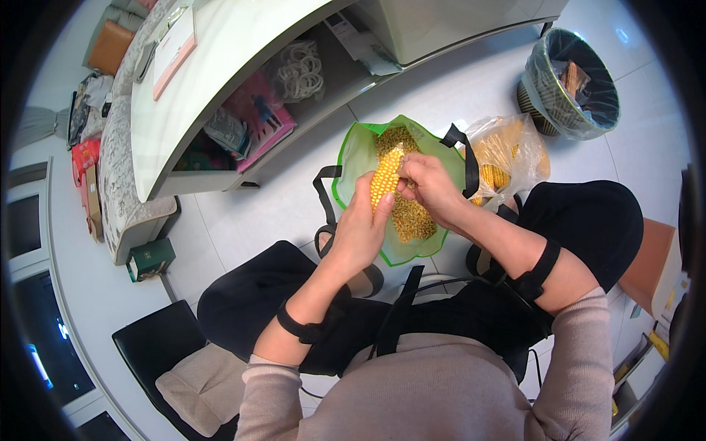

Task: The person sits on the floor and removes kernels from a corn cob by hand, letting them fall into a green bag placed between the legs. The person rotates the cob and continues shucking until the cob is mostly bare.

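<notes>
My left hand (361, 226) holds a yellow ear of dried corn (384, 179) upright at a slant, thumb along its lower right side. Against the cob's upper right edge, the curled fingers of my right hand (427, 179) grip at the kernels; what lies between those fingertips is hidden. Both hands are above an open green-edged bag (356, 146) with black handles. Loose corn kernels (413, 220) lie inside it, partly covered by my hands and the ear. To the bag's right, a clear plastic bag (529, 146) contains several more ears of corn (493, 176).
A lined waste bin (604, 110) stands at the upper right. Ahead is a white table (231, 33) with packages on its lower shelf. My knees flank the green bag. A black chair (149, 336) is at lower left, and a green box (151, 259) sits beside the sofa (129, 165).
</notes>
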Available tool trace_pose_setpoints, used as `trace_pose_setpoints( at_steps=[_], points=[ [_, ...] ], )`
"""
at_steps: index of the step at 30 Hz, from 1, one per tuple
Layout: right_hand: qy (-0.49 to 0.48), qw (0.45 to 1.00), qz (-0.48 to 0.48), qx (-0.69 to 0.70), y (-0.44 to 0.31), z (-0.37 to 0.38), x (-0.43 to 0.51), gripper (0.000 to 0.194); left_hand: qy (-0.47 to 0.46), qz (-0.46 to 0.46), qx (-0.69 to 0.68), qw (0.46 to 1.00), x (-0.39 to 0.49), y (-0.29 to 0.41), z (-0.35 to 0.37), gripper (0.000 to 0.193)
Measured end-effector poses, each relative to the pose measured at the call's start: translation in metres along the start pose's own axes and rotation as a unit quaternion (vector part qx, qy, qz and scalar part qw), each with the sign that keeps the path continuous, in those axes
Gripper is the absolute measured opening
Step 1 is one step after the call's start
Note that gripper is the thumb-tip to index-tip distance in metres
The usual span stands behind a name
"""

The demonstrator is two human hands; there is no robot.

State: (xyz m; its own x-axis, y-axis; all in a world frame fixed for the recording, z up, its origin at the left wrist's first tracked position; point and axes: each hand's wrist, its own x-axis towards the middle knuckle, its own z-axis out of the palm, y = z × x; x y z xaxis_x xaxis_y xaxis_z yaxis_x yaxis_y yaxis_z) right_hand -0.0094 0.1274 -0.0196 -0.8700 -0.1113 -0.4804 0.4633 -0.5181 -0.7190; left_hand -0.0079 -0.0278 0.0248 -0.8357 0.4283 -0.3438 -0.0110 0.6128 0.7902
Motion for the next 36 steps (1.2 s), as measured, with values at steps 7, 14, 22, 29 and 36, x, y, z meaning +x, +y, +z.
trace_pose_setpoints(
  at_steps=[7, 14, 22, 29, 36],
  points=[
    [-0.023, 0.999, 0.005, -0.026, -0.004, 0.003, -0.004, 0.006, 0.008, -0.001, -0.002, 1.0, -0.001, -0.001, 0.001, 0.039],
    [-0.02, 0.999, -0.013, -0.03, 0.004, -0.001, 0.0, 0.006, 0.005, 0.0, 0.0, 1.0, -0.002, 0.003, 0.001, 0.038],
    [-0.032, 0.998, 0.008, 0.049, 0.007, -0.003, 0.003, 0.024, 0.021, -0.038, -0.122, 0.992, 0.004, -0.012, 0.001, 0.038],
    [-0.01, 0.986, 0.055, 0.155, -0.009, -0.002, -0.004, 0.043, 0.044, -0.156, -0.332, 0.929, 0.004, -0.008, -0.003, 0.034],
    [-0.03, 0.98, 0.058, 0.186, -0.019, -0.004, -0.011, 0.05, 0.077, -0.172, -0.406, 0.894, 0.005, -0.005, -0.008, 0.03]
  ],
)
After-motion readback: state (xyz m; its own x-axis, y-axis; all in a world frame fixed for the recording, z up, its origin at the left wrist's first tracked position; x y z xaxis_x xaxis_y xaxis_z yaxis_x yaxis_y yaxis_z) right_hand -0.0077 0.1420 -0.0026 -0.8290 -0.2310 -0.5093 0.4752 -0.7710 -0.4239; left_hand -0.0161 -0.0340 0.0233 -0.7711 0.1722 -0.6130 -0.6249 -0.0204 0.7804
